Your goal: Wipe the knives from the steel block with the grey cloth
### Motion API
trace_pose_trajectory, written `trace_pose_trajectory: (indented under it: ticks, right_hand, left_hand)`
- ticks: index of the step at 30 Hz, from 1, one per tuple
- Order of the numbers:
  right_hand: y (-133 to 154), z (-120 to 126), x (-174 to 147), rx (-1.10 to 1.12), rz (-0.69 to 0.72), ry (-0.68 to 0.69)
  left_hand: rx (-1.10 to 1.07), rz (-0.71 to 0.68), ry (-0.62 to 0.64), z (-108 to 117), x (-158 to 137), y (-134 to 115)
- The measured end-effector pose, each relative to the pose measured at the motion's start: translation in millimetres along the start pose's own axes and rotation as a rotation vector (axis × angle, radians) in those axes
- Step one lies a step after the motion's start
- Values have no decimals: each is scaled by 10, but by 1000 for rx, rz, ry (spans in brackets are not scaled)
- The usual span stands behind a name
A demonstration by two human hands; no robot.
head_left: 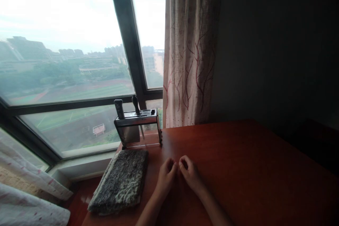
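My left hand [167,170] rests on the reddish-brown table, its fingers curled round toward the thumb. Close beside it on the right is my right hand [188,169], curled the same way. A small gap separates the two, and no object shows in either. To the left of my hands lies a folded grey and white fuzzy cloth [120,180]. Behind the cloth stands a metal knife rack [137,114]. A broad blade hangs under one black handle [119,108], and a thin rod or blade hangs under a second dark handle [136,105].
The wooden table [225,169] stretches away to the right. A large window with a dark frame [127,31] stands behind and to the left. A patterned curtain [189,53] hangs at the table's back edge, and another curtain [29,197] hangs at the lower left.
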State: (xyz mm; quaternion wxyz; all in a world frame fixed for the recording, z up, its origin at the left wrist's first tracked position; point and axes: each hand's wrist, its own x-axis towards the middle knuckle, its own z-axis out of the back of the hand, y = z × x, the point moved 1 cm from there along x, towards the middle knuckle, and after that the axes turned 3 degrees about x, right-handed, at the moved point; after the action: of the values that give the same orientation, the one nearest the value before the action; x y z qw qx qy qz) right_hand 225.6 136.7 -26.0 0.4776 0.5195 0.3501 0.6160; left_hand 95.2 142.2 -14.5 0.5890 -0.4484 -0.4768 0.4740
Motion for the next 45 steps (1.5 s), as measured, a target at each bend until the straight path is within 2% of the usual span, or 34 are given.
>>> trace_pose_trajectory:
  ticks: [25, 45]
  right_hand:
    - [-4, -16, 13, 34, -32, 1]
    - [20, -5, 16, -6, -39, -2]
  left_hand:
    - [6, 33, -34, -3, 26, 11]
    - [37, 7, 1, 1, 11, 2]
